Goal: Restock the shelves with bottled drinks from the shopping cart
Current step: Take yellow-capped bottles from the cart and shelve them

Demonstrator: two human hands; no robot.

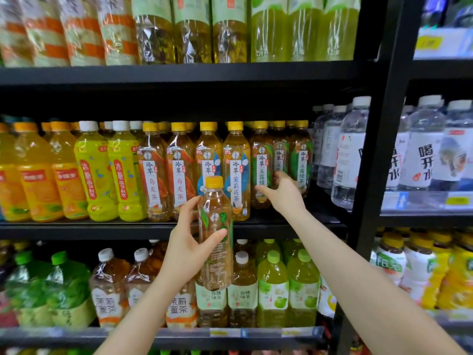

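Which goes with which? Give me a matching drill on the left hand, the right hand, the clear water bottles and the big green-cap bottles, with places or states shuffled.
Things:
1. left hand
2. right hand
3. water bottles
4. green-cap bottles

States or places:
A. bottom shelf, far left
B. grips a yellow-cap tea bottle in front of the shelves
C. middle shelf, right end
D. reaches among green-label tea bottles on the middle shelf

Pairs: 1-B, 2-D, 3-C, 4-A

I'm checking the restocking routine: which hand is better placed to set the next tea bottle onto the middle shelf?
Probably the left hand: it already grips the yellow-capped tea bottle upright before the middle shelf. The right hand holds no spare; it rests on the green-label bottles there.
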